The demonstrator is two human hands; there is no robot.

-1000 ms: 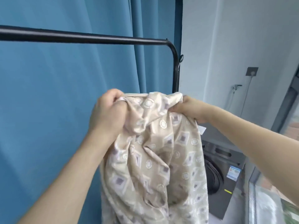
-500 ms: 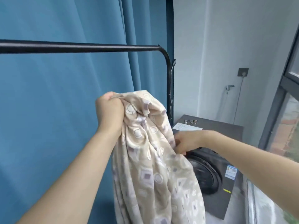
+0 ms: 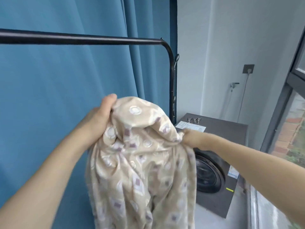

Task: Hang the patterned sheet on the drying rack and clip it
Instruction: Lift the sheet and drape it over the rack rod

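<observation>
Now we grip the patterned sheet (image 3: pixel 140 162) bunched in both fists, left hand (image 3: pixel 99 118) and right hand (image 3: pixel 193 138), below the drying rack's top bar (image 3: pixel 82 40); left hand sits nearer the bar.

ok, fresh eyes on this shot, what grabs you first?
The bunched beige patterned sheet fills the centre, gripped by the left hand at its top and the right hand at its right edge. Above it, the black drying rack bar runs bare across a blue curtain. At right, small metal clips sit on top of a dark washing machine.
</observation>
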